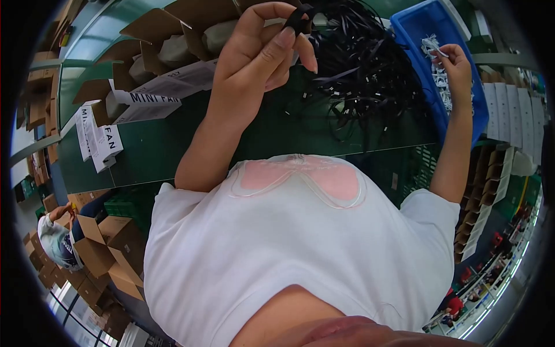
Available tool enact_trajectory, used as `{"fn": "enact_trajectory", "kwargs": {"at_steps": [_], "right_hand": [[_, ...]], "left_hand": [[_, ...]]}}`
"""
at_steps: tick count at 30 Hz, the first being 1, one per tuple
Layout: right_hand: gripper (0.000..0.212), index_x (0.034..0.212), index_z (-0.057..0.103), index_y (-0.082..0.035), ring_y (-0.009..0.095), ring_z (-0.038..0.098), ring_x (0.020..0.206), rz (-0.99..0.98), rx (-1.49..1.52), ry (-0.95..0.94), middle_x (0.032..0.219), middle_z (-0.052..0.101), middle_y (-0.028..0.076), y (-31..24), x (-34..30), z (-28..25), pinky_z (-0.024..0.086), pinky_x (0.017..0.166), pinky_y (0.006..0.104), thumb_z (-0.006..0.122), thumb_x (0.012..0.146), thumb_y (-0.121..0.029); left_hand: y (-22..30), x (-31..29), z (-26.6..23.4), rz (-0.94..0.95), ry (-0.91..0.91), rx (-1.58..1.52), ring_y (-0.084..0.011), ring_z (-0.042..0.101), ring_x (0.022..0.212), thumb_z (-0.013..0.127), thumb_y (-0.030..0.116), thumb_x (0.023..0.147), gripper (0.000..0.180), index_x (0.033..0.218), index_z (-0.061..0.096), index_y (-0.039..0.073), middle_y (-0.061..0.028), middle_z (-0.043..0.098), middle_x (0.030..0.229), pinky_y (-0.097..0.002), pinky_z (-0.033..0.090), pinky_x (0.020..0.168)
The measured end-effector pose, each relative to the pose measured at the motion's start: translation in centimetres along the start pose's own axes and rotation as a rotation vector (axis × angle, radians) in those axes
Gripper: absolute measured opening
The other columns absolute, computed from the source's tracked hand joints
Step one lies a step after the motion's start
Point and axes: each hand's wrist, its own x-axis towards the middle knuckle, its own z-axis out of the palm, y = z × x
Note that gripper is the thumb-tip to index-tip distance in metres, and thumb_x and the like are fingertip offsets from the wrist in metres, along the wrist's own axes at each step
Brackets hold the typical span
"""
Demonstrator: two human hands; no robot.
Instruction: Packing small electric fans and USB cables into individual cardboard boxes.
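Observation:
My left hand (pixel 260 52) is raised over the far side of the green table, its thumb and fingers pinching a black strap (pixel 299 21) folded into a loop. Just right of that hand lies a tangled heap of black straps (pixel 370 69) with small shiny ends. Over at the right, my right hand (pixel 458 66) reaches into a blue bin (pixel 411 26). Its fingertips are closed on a white cord bundle (pixel 430 45); more white bundles lie beneath, partly hidden by the hand.
Open cardboard boxes (pixel 153 26) holding wrapped items line the table's far left. White printed cartons (pixel 99 136) stand at its left edge. Empty brown boxes (pixel 118 237) sit on the lower left, near another person (pixel 58 240). Rows of white cartons (pixel 511 115) are beyond the bin.

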Motion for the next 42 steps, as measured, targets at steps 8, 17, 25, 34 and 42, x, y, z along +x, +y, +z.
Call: {"fn": "enact_trajectory", "kwargs": {"at_steps": [8,17,25,34,42], "right_hand": [[0.011,0.1,0.061,0.0,0.019,0.068,0.069,-0.003,0.928,-0.473,0.09,0.071,0.017,-9.3,-4.3,10.4,0.057,0.064,0.0261,0.067,0.091,-0.004],[0.017,0.106,0.057,0.001,0.022,0.067,0.06,-0.014,1.497,-0.836,0.088,0.069,0.02,-14.5,-6.7,17.1,0.057,0.055,0.0263,0.063,0.091,0.0],[0.022,0.11,0.053,0.004,0.021,0.066,0.065,-0.084,1.018,-0.719,0.091,0.067,0.018,-16.9,-8.9,16.8,0.054,0.054,0.0235,0.056,0.088,0.009],[0.027,0.104,0.056,0.003,0.018,0.063,0.063,-0.592,0.046,-0.25,0.085,0.067,0.014,-15.0,-9.4,15.2,0.05,0.054,0.0206,0.059,0.08,0.015],[0.021,0.088,0.06,-0.001,0.012,0.056,0.057,-0.179,0.794,-0.808,0.076,0.066,0.007,-15.7,-10.1,15.5,0.044,0.052,0.0222,0.062,0.074,0.015]], "left_hand": [[-1.3,-1.5,1.1,-0.21,-0.003,0.083,-0.0042,0.04,0.055,0.046,0.01,0.104,0.052,0.152,0.028,0.007,-0.0078,0.064,0.079,-0.0168,0.023,0.048],[-0.6,-3.4,0.7,-0.214,0.094,0.088,-0.0079,0.05,0.061,0.048,0.007,0.101,0.056,0.153,0.028,0.013,-0.0056,0.063,0.077,-0.0179,0.03,0.055],[-1.5,-4.5,0.9,-0.167,0.018,0.035,-0.0107,0.053,0.062,0.051,0.006,0.099,0.057,0.151,0.03,0.012,-0.0052,0.063,0.078,-0.0203,0.037,0.058],[-0.1,-6.5,0.8,-0.079,-0.106,0.856,-0.0167,0.048,0.055,0.055,0.005,0.095,0.017,0.111,0.06,0.006,-0.0031,0.061,0.077,-0.0275,0.041,0.053],[-0.8,-6.5,0.8,0.279,-0.178,1.11,-0.0206,0.044,0.052,0.064,0.01,0.091,0.006,0.09,0.059,0.007,-0.0031,0.055,0.072,-0.0309,0.039,0.051]]}}
